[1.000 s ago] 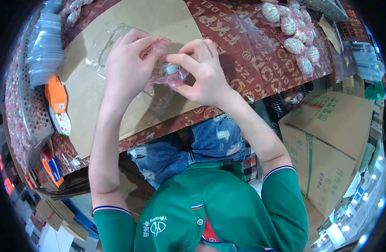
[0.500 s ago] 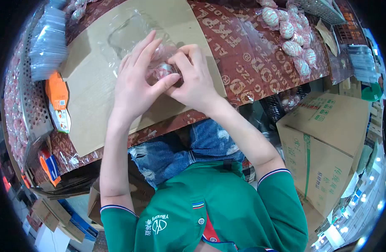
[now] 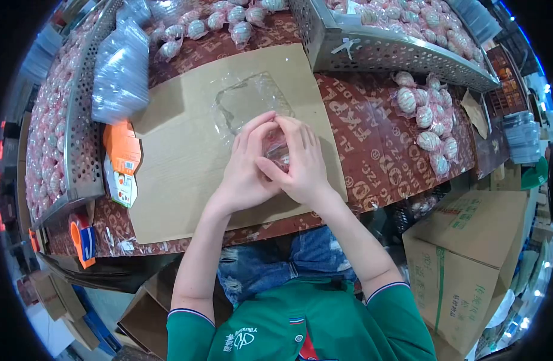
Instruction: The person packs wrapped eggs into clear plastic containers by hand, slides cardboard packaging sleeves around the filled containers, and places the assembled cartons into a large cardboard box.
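Observation:
On the cardboard sheet lies an open clear plastic clamshell box, its lid spread flat away from me. My left hand and my right hand cup around its near part, thumbs crossing at the front and fingertips close together at the back. Between them I glimpse wrapped eggs in shiny film with reddish print. The hands hide most of these eggs and the near half of the box, so how many sit there I cannot tell.
The cardboard sheet covers the middle of the table. Metal bins of wrapped eggs stand left and back right. Loose wrapped eggs lie at right. Stacked clear boxes, orange labels and a tape dispenser are at left.
My view has shifted, so the table sits lower and more of the bins shows. My hands have come closer together around the eggs, and the left fingers, raised before, now curve inward.

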A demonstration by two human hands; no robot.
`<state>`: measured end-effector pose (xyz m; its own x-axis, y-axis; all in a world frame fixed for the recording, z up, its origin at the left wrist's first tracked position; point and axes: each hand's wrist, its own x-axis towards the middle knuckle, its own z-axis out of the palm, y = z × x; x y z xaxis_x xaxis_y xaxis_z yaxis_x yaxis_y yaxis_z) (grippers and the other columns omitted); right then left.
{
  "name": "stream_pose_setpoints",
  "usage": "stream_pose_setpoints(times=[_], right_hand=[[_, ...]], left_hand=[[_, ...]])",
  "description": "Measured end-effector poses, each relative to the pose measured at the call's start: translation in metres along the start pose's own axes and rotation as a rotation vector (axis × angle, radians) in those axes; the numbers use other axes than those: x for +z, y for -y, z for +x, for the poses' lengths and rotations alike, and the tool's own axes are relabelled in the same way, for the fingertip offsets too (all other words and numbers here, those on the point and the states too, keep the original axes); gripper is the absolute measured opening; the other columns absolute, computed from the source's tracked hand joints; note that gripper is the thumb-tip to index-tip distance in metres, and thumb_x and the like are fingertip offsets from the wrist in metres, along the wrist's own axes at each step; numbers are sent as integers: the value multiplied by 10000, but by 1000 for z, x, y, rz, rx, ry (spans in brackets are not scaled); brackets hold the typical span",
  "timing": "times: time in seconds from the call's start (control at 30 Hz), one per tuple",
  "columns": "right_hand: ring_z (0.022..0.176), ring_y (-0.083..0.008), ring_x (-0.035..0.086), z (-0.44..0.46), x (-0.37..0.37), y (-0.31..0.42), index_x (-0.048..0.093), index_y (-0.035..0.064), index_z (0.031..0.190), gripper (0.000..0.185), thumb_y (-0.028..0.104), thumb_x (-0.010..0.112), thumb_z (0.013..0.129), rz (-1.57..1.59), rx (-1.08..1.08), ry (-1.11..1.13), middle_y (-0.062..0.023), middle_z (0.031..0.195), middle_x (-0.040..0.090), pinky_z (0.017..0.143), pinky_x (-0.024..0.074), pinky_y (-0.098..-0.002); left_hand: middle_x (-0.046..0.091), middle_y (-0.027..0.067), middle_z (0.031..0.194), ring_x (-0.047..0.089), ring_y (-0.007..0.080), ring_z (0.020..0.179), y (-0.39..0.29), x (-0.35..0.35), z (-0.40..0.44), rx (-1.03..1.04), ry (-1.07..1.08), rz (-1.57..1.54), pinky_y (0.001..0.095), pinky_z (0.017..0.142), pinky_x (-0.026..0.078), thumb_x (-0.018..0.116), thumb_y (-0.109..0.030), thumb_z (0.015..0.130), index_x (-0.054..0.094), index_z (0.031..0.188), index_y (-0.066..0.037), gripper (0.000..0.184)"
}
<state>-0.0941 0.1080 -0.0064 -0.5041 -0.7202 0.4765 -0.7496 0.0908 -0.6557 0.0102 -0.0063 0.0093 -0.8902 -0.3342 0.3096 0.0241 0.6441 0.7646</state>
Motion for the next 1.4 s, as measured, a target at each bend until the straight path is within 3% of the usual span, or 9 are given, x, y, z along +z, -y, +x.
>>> stream_pose_setpoints(times=[0.1,0.23,0.47,0.73,0.87,1.0,1.23,1.3,1.4], right_hand=[[1145,-336,522,2,1,-1,461,54,1282,654,280,756,744,-7,33,48,-134,1235,535,960,411,-446],[1102,-332,531,7,-7,5,496,51,1201,609,207,784,687,-99,-15,100,-126,1194,550,936,430,-439],[1065,-327,529,-14,-60,-16,524,52,1182,591,166,805,675,-238,40,33,-120,1174,557,929,424,-433],[1067,-326,525,-14,-50,-17,523,61,1201,619,160,813,662,-241,85,-8,-114,1196,552,928,415,-443],[1071,-317,520,-12,-51,-20,521,71,1209,637,176,819,656,-195,78,-4,-102,1205,545,927,410,-441],[1069,-311,516,-13,-52,-24,521,81,1218,649,185,823,653,-153,70,2,-90,1215,534,918,408,-440],[1062,-305,517,-14,-52,-27,527,87,1214,648,196,826,649,-111,67,-23,-83,1213,534,904,408,-434],[1064,-304,517,-14,-53,-28,532,88,1209,640,197,824,649,-90,86,-22,-80,1212,536,907,408,-431],[1063,-303,518,-12,-56,-28,537,88,1203,632,194,821,649,-56,103,-22,-76,1210,539,907,412,-424]], left_hand=[[381,151,1439,356,305,1369,5,-13,-6,-128,52,-543,415,1141,288,678,-92,675,349,1430,-48,825],[415,140,1422,373,279,1361,7,-40,-4,-108,143,-455,401,1131,301,646,-68,723,490,1348,-61,644],[621,90,1228,599,235,1114,96,-85,116,-13,-159,155,315,992,443,548,47,829,658,1158,-50,360],[472,178,1344,588,350,1119,162,-31,215,-140,-197,745,427,940,503,740,-317,788,548,1265,-101,558],[612,178,1164,644,349,1009,150,-49,195,-234,-159,570,413,887,521,729,-283,777,627,1136,-86,423],[689,54,992,627,119,911,132,-87,168,-510,-100,-33,277,843,489,711,-258,828,658,1144,-34,391],[661,14,955,559,75,813,97,-35,242,-382,-155,-664,236,701,436,703,-259,862,646,1209,-36,416],[673,34,966,587,96,838,95,-14,271,-356,-305,-631,254,736,466,714,-278,848,650,1187,-11,437],[694,144,1014,644,164,942,126,1,288,-262,-401,-9,288,831,494,752,-334,770,647,1125,25,516]])
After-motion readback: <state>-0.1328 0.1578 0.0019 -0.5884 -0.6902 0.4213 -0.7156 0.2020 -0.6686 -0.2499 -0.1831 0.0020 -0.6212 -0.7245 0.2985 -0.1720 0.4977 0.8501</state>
